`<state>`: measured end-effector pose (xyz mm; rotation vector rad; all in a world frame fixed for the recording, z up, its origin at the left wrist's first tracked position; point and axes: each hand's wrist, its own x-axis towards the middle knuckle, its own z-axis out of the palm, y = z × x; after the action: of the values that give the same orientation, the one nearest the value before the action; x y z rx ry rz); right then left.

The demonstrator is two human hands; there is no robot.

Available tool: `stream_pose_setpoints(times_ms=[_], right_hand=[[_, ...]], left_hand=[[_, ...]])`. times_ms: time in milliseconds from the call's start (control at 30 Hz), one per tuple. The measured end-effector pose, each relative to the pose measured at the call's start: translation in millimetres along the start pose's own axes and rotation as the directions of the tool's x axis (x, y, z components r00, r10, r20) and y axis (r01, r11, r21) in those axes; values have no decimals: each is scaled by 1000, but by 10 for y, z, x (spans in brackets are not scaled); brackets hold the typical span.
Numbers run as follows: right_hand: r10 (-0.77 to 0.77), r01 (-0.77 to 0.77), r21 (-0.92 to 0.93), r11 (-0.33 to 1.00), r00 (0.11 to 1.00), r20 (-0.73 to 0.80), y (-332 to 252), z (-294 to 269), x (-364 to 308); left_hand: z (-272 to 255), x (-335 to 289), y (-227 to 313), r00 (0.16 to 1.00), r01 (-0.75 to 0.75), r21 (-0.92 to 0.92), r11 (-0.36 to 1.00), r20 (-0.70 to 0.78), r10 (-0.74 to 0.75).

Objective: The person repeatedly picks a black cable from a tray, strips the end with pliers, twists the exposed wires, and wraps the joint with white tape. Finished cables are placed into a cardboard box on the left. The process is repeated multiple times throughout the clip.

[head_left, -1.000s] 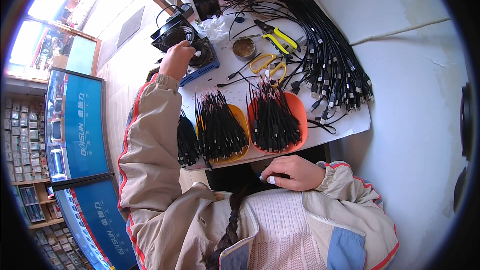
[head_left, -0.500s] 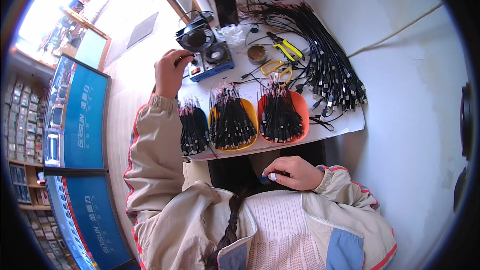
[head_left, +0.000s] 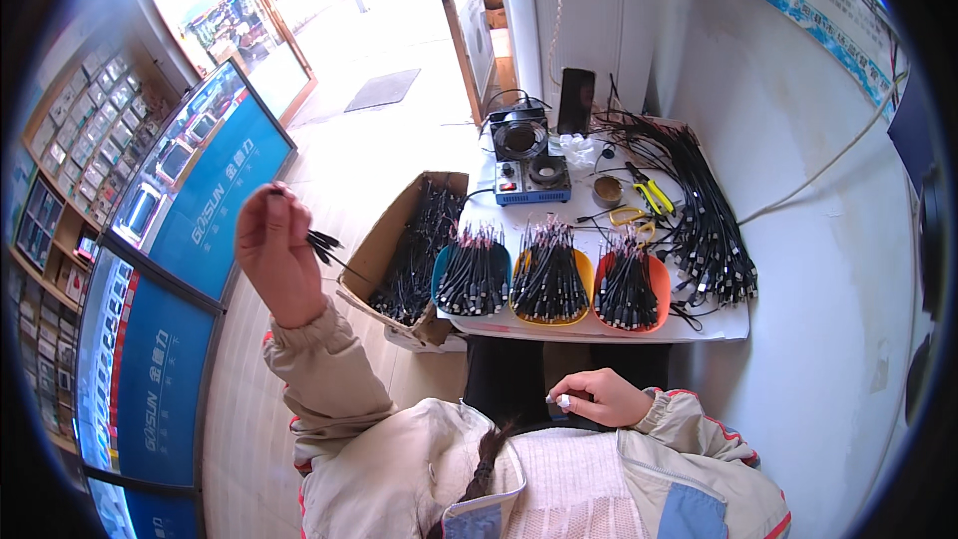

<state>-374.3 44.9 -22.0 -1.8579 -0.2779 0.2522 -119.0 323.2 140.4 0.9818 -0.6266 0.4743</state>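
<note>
My left hand (head_left: 279, 255) is raised at the left, beside a cardboard box, its fingers closed on black cables (head_left: 323, 246) whose ends stick out past the palm. A thin black strand trails from there toward the box (head_left: 365, 297), which holds a tangled heap of black cables (head_left: 424, 245). Low over my lap, my right hand (head_left: 604, 399) has curled fingers, with white wrapping on the fingertips; what they pinch, if anything, is too small to make out. Nearest to it are plug-ended cable bundles in a teal tray (head_left: 439, 277), a yellow tray (head_left: 551, 318) and a red-orange tray (head_left: 660, 291).
At the table's back stand a blue-fronted soldering unit (head_left: 533, 192), a dark phone (head_left: 576, 102) and a round tin (head_left: 607, 190). Yellow-handled pliers (head_left: 651, 192) and yellow scissors (head_left: 631, 217) lie beside a large cable bundle (head_left: 699, 230). Blue display counters (head_left: 215, 210) line the left.
My left hand has left the soldering unit's front, swung left past the box and now holds black cables. My right hand stays low over my lap. The view has turned left.
</note>
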Motion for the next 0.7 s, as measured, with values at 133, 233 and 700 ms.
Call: stream_pose_setpoints(times_ms=[133, 233, 700], right_hand=[[10, -10, -8, 1000, 999, 34, -23, 103, 96], [36, -37, 5, 999, 999, 22, -13, 131, 142], [135, -135, -2, 991, 990, 32, 114, 53, 414]], left_hand=[[-280, 325, 12, 999, -42, -12, 999, -10, 42], [-469, 485, -176, 999, -33, 5, 999, -18, 33], [-1299, 207, -1229, 955, 173, 114, 978, -263, -138]])
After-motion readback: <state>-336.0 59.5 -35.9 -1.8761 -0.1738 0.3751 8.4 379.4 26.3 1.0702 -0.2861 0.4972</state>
